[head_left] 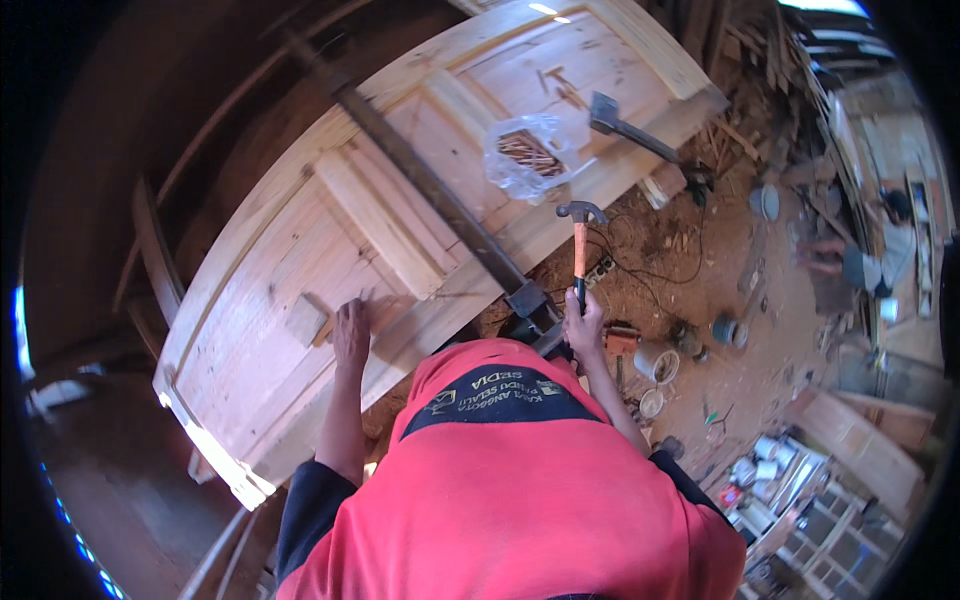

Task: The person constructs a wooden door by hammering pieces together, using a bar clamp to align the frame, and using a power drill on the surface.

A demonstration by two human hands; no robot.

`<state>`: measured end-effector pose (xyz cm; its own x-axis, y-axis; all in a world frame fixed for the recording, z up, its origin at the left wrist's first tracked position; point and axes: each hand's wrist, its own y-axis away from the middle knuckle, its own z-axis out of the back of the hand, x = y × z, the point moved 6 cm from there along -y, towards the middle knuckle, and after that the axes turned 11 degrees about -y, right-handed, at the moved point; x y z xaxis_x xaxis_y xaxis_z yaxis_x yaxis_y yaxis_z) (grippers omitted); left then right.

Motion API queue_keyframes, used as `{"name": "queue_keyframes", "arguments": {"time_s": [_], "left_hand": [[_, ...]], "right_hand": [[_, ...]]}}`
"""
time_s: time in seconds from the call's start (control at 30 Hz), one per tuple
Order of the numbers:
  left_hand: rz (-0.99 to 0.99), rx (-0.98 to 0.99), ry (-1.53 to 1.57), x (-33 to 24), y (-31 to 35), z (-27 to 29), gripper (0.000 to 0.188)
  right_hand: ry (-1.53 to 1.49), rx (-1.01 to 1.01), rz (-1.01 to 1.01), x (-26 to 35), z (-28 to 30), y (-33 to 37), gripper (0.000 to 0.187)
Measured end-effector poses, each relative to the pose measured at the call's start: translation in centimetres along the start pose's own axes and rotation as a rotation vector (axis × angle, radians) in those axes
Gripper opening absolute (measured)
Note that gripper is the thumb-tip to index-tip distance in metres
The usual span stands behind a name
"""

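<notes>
My right hand (584, 322) is wrapped round the dark grip of a claw hammer (580, 250), its metal head pointing away from me beside the workpiece. A large panelled wooden door (262, 350) lies flat, slanting from the lower left to the upper right. Over its near side, my left hand (352, 330) has its fingers bent together; what they hold, if anything, is too small to make out. Just left of those fingers, a small wooden block (305, 320) rests on the panel. A long metal bar clamp (430, 190) crosses the door.
A clear plastic bag (530, 155) of thin wooden pegs and a dark-headed mallet (632, 128) lie on the door's right half. Loose pegs (565, 88) sit beyond them. Cords (650, 275), buckets (657, 362) and shavings cover the ground at right. Another person (885, 255) sits farther right.
</notes>
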<state>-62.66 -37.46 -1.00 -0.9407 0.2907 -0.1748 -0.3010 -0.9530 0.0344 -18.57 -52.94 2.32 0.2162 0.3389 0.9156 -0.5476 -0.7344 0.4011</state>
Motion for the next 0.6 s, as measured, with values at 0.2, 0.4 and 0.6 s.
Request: {"name": "queue_keyframes", "arguments": {"time_s": [0.2,0.4,0.6], "left_hand": [[0.286,-0.182,0.178,0.7,-1.2,-1.8,0.041],[0.505,-0.173,0.78,-5.5,-10.7,-0.1,0.039],[0.266,-0.132,1.116,-23.1,-26.0,8.5,0.032]], "right_hand": [[0.413,-0.063,0.322,5.4,3.3,-1.6,0.037],[0.395,-0.032,0.52,6.4,3.6,-3.8,0.031],[0.437,0.182,0.257,4.8,5.3,-5.8,0.027]]}}
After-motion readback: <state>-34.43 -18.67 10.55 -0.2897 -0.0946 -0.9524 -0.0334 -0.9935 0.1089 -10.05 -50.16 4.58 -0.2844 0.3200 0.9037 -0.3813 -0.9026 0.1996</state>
